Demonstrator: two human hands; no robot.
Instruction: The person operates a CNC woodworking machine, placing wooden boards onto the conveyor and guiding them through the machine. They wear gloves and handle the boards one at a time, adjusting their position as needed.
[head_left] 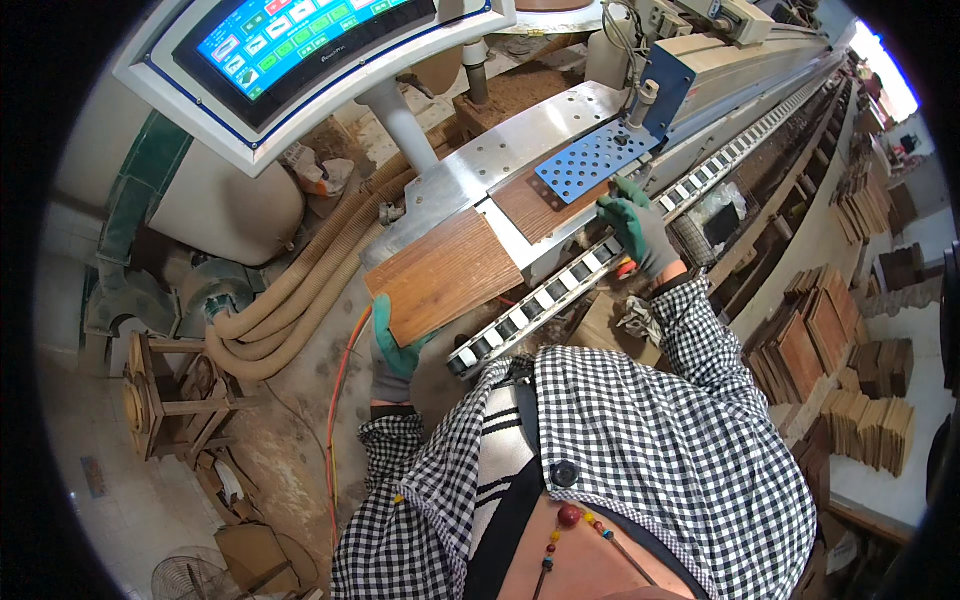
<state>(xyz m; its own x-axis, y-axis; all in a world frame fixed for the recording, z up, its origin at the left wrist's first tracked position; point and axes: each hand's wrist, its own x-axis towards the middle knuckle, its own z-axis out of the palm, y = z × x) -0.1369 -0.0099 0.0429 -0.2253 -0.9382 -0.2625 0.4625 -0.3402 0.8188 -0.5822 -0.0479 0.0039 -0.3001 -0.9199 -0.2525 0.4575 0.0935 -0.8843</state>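
My left hand (398, 348), in a green and grey glove, grips the near-left corner of a brown wood-grain board (440, 275). The board lies partly on the metal machine table (430, 210) and overhangs its near edge. A second, darker board (530, 208) rests to its right, partly beneath a blue plate full of holes (600, 160). My right hand (638, 230), gloved the same way, is at the right end of that second board, beside the blue plate's near edge. Its fingers are curled; whatever they hold, if anything, is hidden.
A lit control screen (300, 50) hangs at upper left. Along the machine's near side runs a segmented conveyor chain (540, 305). Beige hoses (300, 290) and an orange hose (340, 410) lie on the left. Stacked boards (810, 330) stand on the right.
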